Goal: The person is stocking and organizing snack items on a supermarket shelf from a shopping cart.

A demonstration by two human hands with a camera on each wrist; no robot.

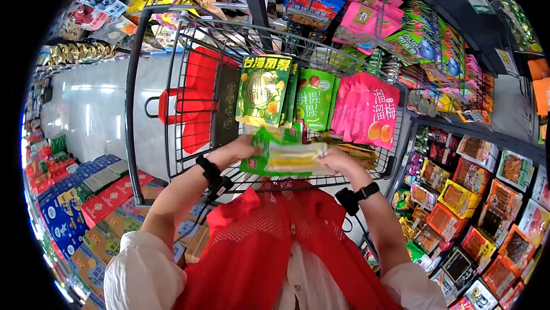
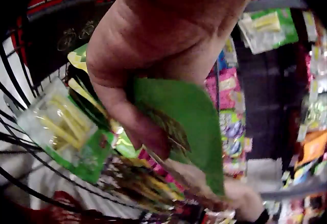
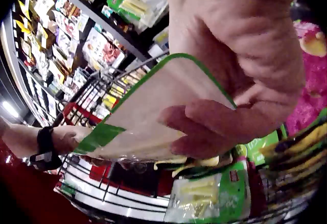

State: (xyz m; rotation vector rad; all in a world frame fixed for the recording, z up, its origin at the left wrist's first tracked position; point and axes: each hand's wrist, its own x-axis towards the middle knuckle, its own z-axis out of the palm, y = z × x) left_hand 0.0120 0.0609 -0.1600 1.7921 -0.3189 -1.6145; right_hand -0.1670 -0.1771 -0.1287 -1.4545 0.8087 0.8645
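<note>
Both hands hold a green snack pouch point(image 1: 298, 156) with a clear window over yellow sticks, low above the near side of a wire shopping cart point(image 1: 172, 89). My left hand point(image 1: 240, 146) grips one end; in the left wrist view its thumb lies over the green side point(image 2: 196, 117). At the other end my right hand point(image 1: 339, 160) pinches the pouch, fingers curled over the whitish face point(image 3: 158, 91) in the right wrist view. A similar pouch point(image 3: 199, 198) lies beneath, inside the cart. Yellow-green plum pouches point(image 1: 263, 89) stand behind the hands.
Green pouches point(image 1: 315, 98) and pink pouches point(image 1: 366, 109) stand in the cart, beside a dark box point(image 1: 227, 104) and a red bag point(image 1: 200, 98). Shelves of packaged snacks point(image 1: 458, 198) border the right. Stacked cartons point(image 1: 109, 201) line the left, and grey floor point(image 1: 86, 109) shows between.
</note>
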